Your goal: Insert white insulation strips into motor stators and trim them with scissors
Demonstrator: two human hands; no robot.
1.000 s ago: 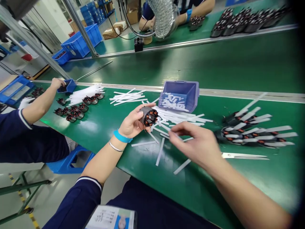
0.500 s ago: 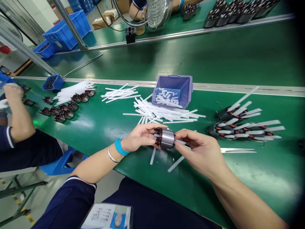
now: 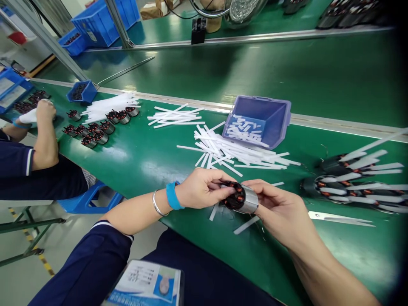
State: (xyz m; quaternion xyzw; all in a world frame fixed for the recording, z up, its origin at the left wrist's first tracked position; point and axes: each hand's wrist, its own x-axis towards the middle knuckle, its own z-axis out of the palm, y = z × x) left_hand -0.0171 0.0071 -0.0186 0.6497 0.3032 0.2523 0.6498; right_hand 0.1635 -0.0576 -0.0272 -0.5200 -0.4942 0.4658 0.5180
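Between my two hands is a motor stator, a metal ring with black and copper windings showing at its left end. My left hand pinches the winding end with thumb and fingers. At the other end, my right hand grips the metal shell. Beneath the hands, a white strip lies on the green table. A heap of white strips spreads just beyond my left hand. Right of my right hand lie scissors, their handles hidden, near stators with white strips sticking out.
A purple bin with short white pieces stands behind the heap. More strips and several bare stators lie to the left, near a small blue bin. A co-worker's arm is at the far left.
The stator has turned so its winding end faces me more. The white strip pieces seen at both its ends no longer show. The whole view has shifted, with table things appearing farther right.
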